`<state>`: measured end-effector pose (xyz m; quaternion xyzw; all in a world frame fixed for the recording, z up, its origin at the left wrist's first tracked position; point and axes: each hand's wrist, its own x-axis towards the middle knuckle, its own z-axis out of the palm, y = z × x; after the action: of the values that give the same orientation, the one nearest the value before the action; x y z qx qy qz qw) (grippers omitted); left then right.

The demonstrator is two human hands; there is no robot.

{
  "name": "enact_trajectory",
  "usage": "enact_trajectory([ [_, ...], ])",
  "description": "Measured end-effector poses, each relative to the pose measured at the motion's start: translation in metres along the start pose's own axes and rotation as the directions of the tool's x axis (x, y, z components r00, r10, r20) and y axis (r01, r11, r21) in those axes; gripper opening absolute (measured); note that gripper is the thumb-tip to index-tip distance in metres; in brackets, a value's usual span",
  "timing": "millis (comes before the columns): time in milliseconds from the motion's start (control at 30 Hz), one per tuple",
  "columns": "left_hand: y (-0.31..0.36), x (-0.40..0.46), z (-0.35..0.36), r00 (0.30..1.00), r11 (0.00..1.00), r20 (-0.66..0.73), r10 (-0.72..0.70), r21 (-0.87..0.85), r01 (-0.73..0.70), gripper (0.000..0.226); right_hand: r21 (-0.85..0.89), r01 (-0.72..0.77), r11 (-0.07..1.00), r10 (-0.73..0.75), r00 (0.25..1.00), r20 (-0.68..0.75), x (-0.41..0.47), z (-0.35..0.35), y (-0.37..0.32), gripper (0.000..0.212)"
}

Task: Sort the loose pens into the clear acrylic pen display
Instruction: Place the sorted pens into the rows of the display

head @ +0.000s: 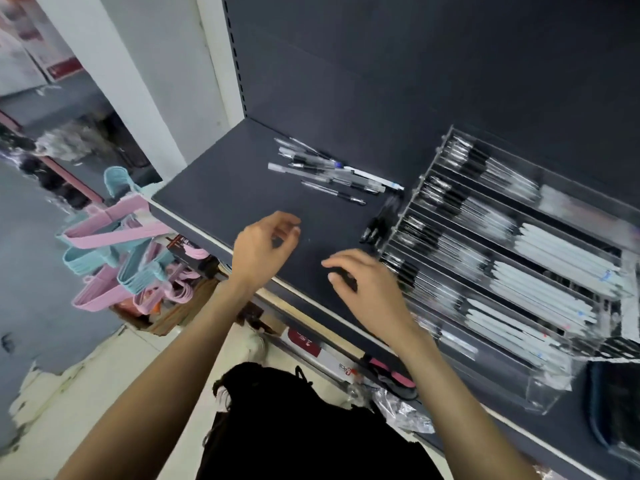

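Ahead, the loose pens [332, 173] are lying in a heap on the dark shelf [221, 188], beyond both hands, their long axes running left to right toward the clear acrylic pen display [502, 258]. The left hand [263, 247] is being held nearer the heap, fingers loosely curled, nothing gripped. The right hand [367, 282] is being hovered just beside the display, fingers relaxed and spread, empty. Pink and blue hangers [114, 244] are hanging below the shelf edge.

Loose pens [332, 174] on dark shelf [221, 188] beyond the loosely curled fingers [287, 225] of both hands, clear acrylic pen display [502, 258] just right of right hand [367, 282], left hand [263, 247] holding nothing
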<state>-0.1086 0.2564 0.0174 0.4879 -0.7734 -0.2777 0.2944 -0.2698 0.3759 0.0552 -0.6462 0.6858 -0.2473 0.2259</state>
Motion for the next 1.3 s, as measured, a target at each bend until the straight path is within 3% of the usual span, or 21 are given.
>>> enact_trajectory([
  [167, -0.046, 0.086, -0.001, 0.977, 0.993, 0.213, 0.028, 0.103, -0.051, 0.031, -0.101, -0.339, 0.935, 0.338, 0.941, -0.032, 0.087, 0.033, 0.006, 0.039],
  [333, -0.065, 0.148, 0.007, 0.901, 0.927, 0.423, 0.095, 0.293, -0.235, 0.048, -0.298, -0.687, 0.663, 0.630, 0.727, -0.275, 0.142, 0.039, 0.028, 0.041],
  [467, -0.077, 0.177, 0.012, 0.829, 0.852, 0.557, 0.047, 0.411, -0.325, 0.058, -0.254, -0.835, 0.488, 0.768, 0.549, -0.328, 0.159, 0.047, 0.042, 0.037],
  [567, -0.082, 0.183, 0.017, 0.793, 0.806, 0.607, 0.063, 0.437, -0.399, 0.058, -0.248, -0.860, 0.445, 0.781, 0.509, -0.362, 0.164, 0.057, 0.046, 0.034],
  [733, -0.085, 0.184, 0.029, 0.764, 0.838, 0.626, 0.158, 0.325, -0.439, 0.054, -0.102, -0.845, 0.525, 0.758, 0.519, -0.396, 0.166, 0.070, 0.041, 0.024],
  [833, -0.081, 0.187, 0.038, 0.746, 0.842, 0.630, 0.217, 0.265, -0.469, 0.051, -0.008, -0.844, 0.536, 0.763, 0.488, -0.424, 0.166, 0.072, 0.035, 0.019],
  [933, -0.073, 0.191, 0.047, 0.742, 0.864, 0.617, 0.262, 0.193, -0.465, 0.038, 0.114, -0.834, 0.539, 0.770, 0.435, -0.466, 0.167, 0.071, 0.031, 0.030],
  [1033, -0.065, 0.193, 0.052, 0.745, 0.896, 0.623, 0.238, 0.155, -0.415, 0.027, 0.224, -0.834, 0.505, 0.811, 0.369, -0.454, 0.169, 0.065, 0.030, 0.049],
  [1100, -0.062, 0.194, 0.055, 0.705, 0.901, 0.681, 0.197, 0.157, -0.404, 0.025, 0.249, -0.849, 0.466, 0.838, 0.334, -0.432, 0.169, 0.061, 0.031, 0.050],
  [1300, -0.058, 0.193, 0.053, 0.663, 0.904, 0.733, 0.154, 0.166, -0.393, 0.025, 0.130, -0.944, 0.304, 0.907, 0.245, -0.342, 0.167, 0.047, 0.035, 0.046],
])
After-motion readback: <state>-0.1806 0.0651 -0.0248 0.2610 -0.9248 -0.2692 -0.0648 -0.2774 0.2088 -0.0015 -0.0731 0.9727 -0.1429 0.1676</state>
